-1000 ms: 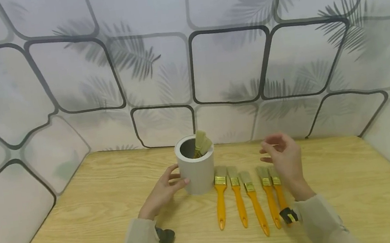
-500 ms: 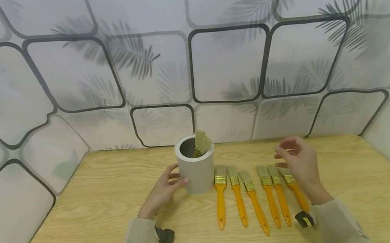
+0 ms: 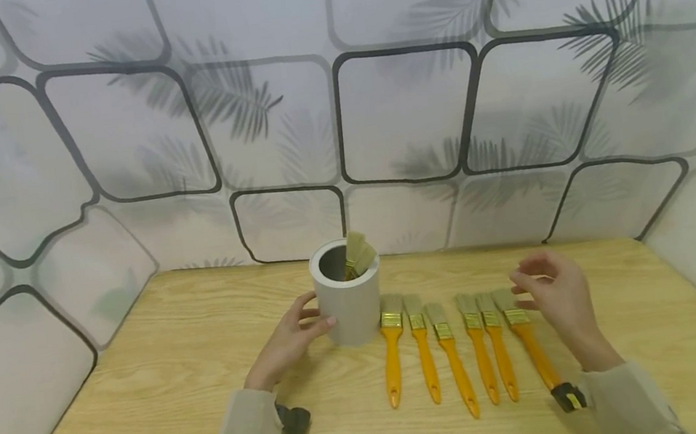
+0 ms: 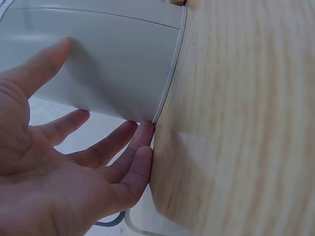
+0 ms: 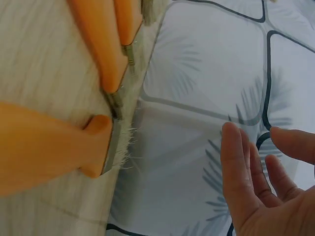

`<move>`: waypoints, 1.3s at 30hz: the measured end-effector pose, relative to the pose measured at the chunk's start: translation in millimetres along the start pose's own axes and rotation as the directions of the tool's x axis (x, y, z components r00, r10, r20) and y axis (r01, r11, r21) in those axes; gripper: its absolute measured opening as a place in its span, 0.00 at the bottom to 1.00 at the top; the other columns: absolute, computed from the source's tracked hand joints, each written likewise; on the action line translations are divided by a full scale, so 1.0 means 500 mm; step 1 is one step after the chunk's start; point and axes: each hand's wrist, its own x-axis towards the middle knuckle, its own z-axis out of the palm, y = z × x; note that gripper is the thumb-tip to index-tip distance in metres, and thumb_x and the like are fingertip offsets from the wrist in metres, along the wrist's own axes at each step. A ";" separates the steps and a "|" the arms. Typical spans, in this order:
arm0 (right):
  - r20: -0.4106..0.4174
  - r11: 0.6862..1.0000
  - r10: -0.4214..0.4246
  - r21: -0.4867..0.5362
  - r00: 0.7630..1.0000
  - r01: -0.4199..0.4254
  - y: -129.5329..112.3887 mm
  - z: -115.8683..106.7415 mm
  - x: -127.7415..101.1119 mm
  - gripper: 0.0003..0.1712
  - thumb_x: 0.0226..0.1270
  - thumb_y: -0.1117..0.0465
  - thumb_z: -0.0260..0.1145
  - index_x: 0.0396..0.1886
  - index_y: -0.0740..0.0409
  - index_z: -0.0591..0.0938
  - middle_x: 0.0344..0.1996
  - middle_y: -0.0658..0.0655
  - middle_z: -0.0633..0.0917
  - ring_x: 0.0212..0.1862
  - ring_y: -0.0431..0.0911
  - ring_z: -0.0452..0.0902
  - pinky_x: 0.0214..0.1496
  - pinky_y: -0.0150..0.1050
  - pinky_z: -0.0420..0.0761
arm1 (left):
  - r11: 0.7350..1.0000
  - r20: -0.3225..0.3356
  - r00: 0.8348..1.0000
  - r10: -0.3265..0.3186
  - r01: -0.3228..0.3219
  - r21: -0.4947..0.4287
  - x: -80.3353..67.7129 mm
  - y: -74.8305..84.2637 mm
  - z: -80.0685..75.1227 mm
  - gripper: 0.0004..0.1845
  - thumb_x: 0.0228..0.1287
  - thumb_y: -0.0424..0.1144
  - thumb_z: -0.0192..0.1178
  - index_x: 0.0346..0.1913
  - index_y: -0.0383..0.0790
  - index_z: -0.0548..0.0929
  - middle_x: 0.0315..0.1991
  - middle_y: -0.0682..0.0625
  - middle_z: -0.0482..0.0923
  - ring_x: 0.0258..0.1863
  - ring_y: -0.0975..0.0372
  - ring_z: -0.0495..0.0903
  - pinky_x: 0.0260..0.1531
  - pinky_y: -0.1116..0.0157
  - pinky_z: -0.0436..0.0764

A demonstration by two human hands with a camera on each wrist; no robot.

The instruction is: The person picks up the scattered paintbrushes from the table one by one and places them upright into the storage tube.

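A grey cylindrical cup (image 3: 349, 305) stands on the wooden table (image 3: 164, 373) with two brush heads (image 3: 357, 251) sticking out of it. My left hand (image 3: 309, 319) rests against the cup's left side, thumb on its wall and fingers fairly straight at its base; the left wrist view shows the same cup (image 4: 113, 64). Several yellow-handled brushes (image 3: 456, 360) lie in a row right of the cup. My right hand (image 3: 532, 286) hovers empty, fingers relaxed, just right of the rightmost brush (image 3: 530, 343). In the right wrist view that brush (image 5: 54, 147) lies left of the fingers (image 5: 236, 162).
A patterned wall panel (image 3: 400, 115) rises behind the table and wraps both sides. Bare wood (image 3: 651, 309) stretches right of the brushes and left of the cup. Small dark wrist cameras sit at each sleeve (image 3: 295, 420).
My right hand has moved to the right and a little nearer to me, uncovering the rightmost brush in the row. The left hand and cup have stayed put.
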 end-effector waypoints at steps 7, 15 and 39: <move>0.020 0.999 0.025 -0.029 0.999 -0.025 0.018 -0.022 -0.004 0.13 0.70 0.71 0.67 0.48 0.74 0.75 0.33 0.45 0.83 0.30 0.40 0.85 0.31 0.39 0.87 | 1.000 0.014 1.000 0.005 -0.005 0.005 0.001 0.003 0.003 0.38 0.73 0.43 0.63 0.78 0.37 0.58 0.69 0.28 0.64 0.68 0.34 0.65 0.63 0.36 0.67; 0.057 0.994 0.072 -0.082 0.996 -0.068 0.031 -0.032 0.000 0.14 0.71 0.70 0.66 0.49 0.75 0.75 0.38 0.61 0.84 0.30 0.40 0.85 0.32 0.41 0.87 | 1.000 0.014 1.000 0.010 -0.010 0.005 0.005 0.007 0.004 0.38 0.73 0.44 0.63 0.78 0.38 0.58 0.69 0.29 0.64 0.68 0.34 0.65 0.63 0.36 0.67; 0.339 0.936 0.274 -0.310 0.900 -0.168 0.065 -0.062 0.018 0.25 0.75 0.64 0.62 0.57 0.81 0.67 0.49 0.78 0.76 0.36 0.53 0.84 0.34 0.48 0.88 | 1.000 0.004 1.000 0.001 -0.001 -0.009 -0.001 -0.003 -0.002 0.38 0.72 0.44 0.64 0.78 0.38 0.59 0.70 0.29 0.64 0.69 0.34 0.65 0.64 0.35 0.66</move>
